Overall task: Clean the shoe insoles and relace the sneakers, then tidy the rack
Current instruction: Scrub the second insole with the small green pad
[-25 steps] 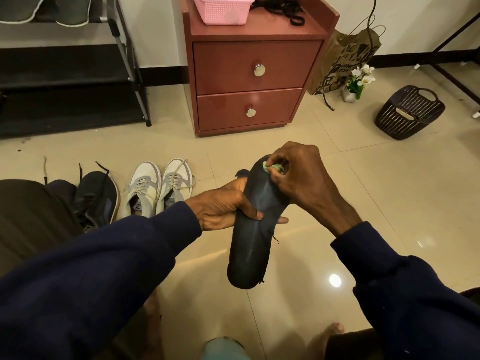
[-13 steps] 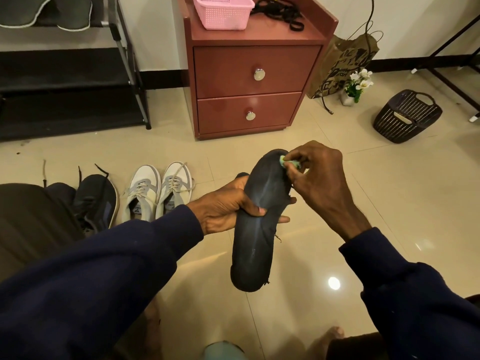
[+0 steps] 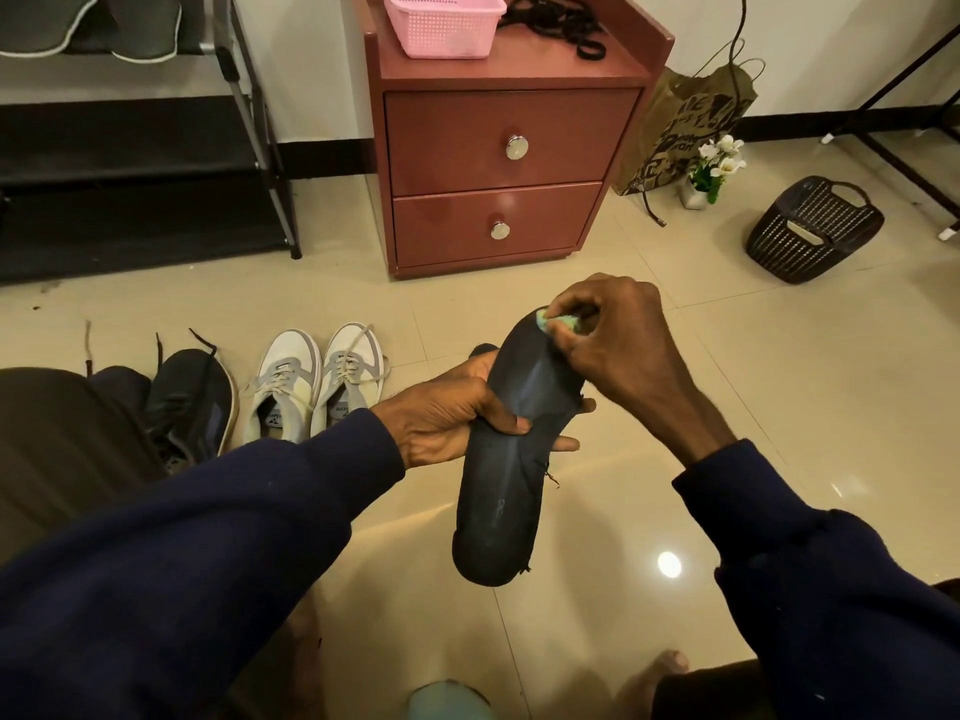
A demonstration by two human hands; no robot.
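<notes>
The left hand [image 3: 447, 418] clamped the black insole [image 3: 514, 459] at mid-length, above the floor [image 3: 753, 407] near the viewer, steadying it so the right hand [image 3: 618, 345], pinching a small green cloth [image 3: 558, 320], could scrub its far end.

green cloth [image 3: 560, 321] mostly hidden, rack shoes [image 3: 88, 31] cropped

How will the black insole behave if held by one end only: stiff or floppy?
Probably semi-stiff: the thin insole holds its shape below the left hand, whose grip is mid-length. Likely light: thumb and fingers alone carry it. Frayed threads at its edge suggest it may tear under hard rubbing by the right hand and its pad.
</notes>
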